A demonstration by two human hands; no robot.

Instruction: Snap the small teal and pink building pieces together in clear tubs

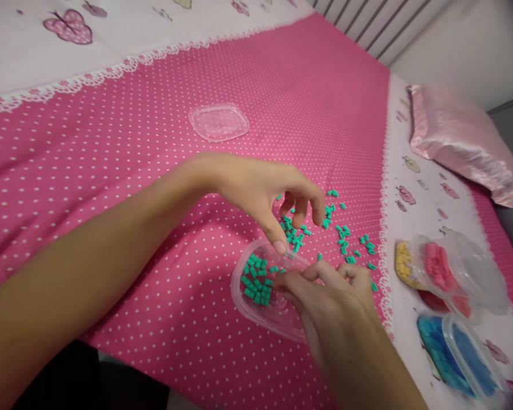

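Note:
A clear plastic container [263,323] sits on the pink dotted bedsheet, with several small green toy bricks [256,280] gathered at its left end. My right hand [340,304] reaches over the container's right side. Its thumb and fingers are pinched together inside, near those bricks; whatever is between the fingertips is hidden. Curved above the far rim is my left hand [265,185], its fingers apart and its thumb close to the rim, with nothing visible in it. More loose green bricks [297,242] lie scattered beyond the container, partly behind my left fingers.
A clear lid [219,122] lies flat on the sheet past my left wrist. To the right stand plastic containers of yellow pieces [404,263], pink-red pieces [438,267] and blue pieces [438,350]. A shiny pink pillow [464,139] rests at the far right.

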